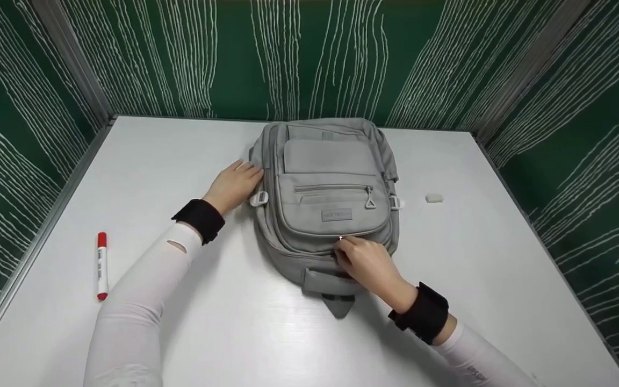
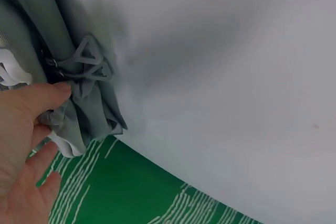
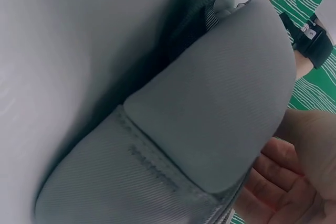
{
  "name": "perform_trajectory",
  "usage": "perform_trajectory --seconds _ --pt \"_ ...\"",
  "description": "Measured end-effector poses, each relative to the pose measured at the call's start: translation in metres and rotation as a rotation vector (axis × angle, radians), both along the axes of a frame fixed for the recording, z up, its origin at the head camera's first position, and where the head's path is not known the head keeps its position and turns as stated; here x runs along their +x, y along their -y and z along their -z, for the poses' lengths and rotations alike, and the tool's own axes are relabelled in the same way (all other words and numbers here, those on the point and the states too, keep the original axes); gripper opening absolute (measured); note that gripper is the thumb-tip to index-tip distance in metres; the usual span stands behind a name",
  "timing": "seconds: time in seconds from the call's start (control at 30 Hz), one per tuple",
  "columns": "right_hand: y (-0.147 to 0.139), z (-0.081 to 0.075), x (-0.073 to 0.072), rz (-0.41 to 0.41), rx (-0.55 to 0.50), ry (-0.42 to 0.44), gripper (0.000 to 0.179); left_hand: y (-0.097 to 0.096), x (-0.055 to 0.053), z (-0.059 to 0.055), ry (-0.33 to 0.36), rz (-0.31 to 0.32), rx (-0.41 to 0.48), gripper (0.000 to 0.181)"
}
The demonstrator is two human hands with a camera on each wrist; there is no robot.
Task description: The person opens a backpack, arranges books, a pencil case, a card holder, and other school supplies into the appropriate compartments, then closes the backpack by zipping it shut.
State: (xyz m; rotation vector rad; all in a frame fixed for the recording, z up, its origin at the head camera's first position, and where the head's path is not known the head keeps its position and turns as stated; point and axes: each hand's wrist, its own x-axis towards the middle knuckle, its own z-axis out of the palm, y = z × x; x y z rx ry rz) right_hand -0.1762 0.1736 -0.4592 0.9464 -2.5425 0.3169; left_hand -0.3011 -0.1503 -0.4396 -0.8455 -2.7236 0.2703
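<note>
A grey backpack (image 1: pixel 336 156) lies on the white table with its front pockets facing up. My left hand (image 1: pixel 236 183) is at its left side, beside a white strap buckle (image 1: pixel 259 199). In the left wrist view, the thumb and index finger of that hand grip the side fabric (image 2: pixel 89 106), close to two triangular zipper pulls (image 2: pixel 89 59). Curled fingers of my right hand (image 1: pixel 368 263) pinch at the zipper seam (image 1: pixel 301 253) on the near end, just above the carry handle (image 1: pixel 325 282). The pinched zipper pull is mostly hidden by the fingers.
A red-capped white marker (image 1: pixel 102 266) lies on the table to the left. Right of the backpack is a small off-white eraser-like block (image 1: pixel 434 198). Green panels with white wavy lines (image 1: pixel 331 59) enclose the table (image 1: pixel 481 236) at the back and sides.
</note>
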Motion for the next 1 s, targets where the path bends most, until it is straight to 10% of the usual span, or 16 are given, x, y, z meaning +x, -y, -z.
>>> perform_trajectory --seconds 0.37,1.0 --pt "0.001 0.002 0.000 -0.007 0.005 0.002 0.005 -0.011 -0.017 -0.001 -0.079 -0.024 -0.003 0.013" --pt "-0.030 0.007 -0.038 0.047 0.033 0.000 0.004 0.004 0.028 0.006 -0.147 0.116 -0.020 0.014"
